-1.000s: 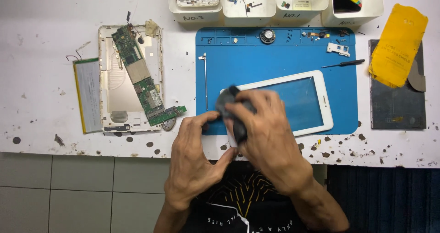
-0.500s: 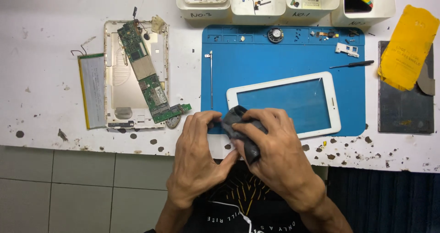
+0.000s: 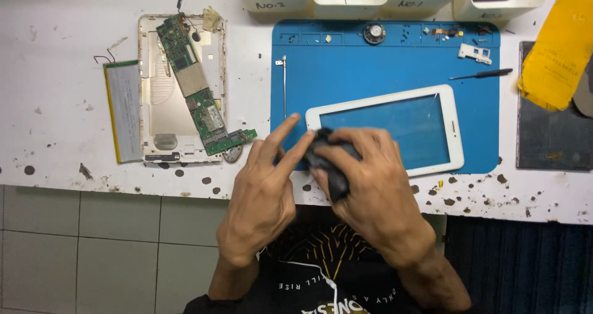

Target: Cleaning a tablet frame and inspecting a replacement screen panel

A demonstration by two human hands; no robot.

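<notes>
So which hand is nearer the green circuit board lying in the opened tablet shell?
Left. The left hand has its fingertips just right of the green circuit board, near its lower end. The right hand is farther right, holding a dark object by the white tablet frame.

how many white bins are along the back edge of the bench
4, side by side along the top edge: first white bin at left, second, third, fourth at right. All are cut off by the frame; more may lie outside.
</notes>
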